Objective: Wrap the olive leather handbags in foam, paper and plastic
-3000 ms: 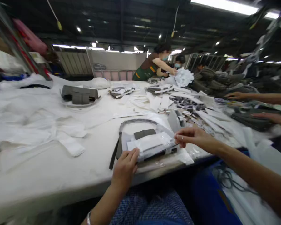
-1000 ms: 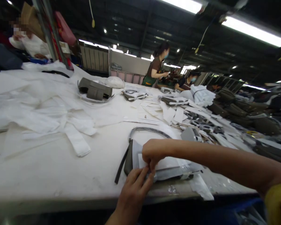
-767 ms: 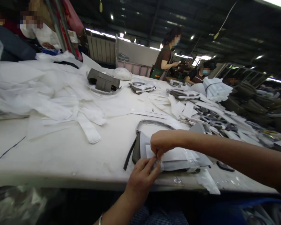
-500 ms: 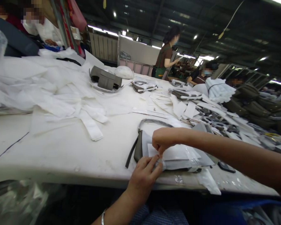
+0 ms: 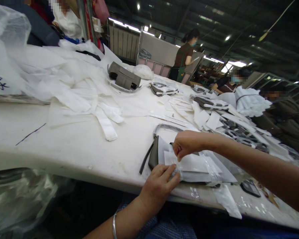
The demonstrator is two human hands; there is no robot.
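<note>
A dark olive handbag (image 5: 153, 156) lies near the table's front edge, its wrapped handle pointing away from me. White paper sheets (image 5: 194, 162) cover its upper face, and a band of clear tape (image 5: 210, 167) crosses them toward the right end. My left hand (image 5: 161, 181) grips the bag's near edge, fingertips pressed on a shiny bit of tape. Just above it, my right hand (image 5: 186, 143) is closed in a pinch over the paper; a thin clear strip seems to run from its fingertips, partly hidden by the fingers.
White wrapping sheets (image 5: 72, 96) spread across the left. Wrapped bags (image 5: 209, 102) and an unwrapped brown bag (image 5: 124, 76) lie farther back. A dark phone-like object (image 5: 250, 188) rests at the right front. Other people stand beyond the table.
My right hand has risen slightly from my left fingertips and opened a gap over the paper. The left hand stays on the bag's near edge. The camera view has shifted and tilted.
</note>
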